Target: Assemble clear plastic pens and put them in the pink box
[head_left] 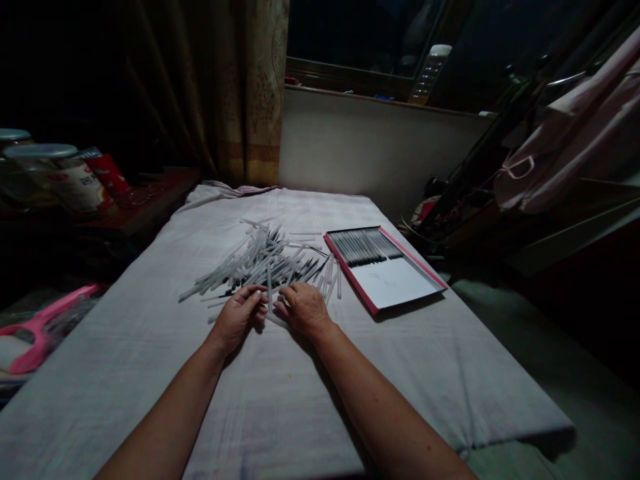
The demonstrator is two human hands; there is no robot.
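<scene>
dim cloth-covered table, loose pen pile heaped within easy reach. left hand and right hand, fingers curled, together pinch one pen at the pile's near edge.

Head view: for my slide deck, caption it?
Left hand and right hand touch a loose pen pile on a cloth-covered table; red-rimmed tray alongside.

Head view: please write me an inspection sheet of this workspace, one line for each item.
Surface: table with pale cloth, slightly wrinkled.
Job's things: loose pile of pens; red-edged tray, a row of pens at its far end.
Clutter: jars and a pink tool, at the left.
Grippers (hands): left hand and right hand touch the pile's near edge; grip unclear.
Cables: nothing seen.
Surroundings: curtain, dark window, pink garment at the right.
</scene>
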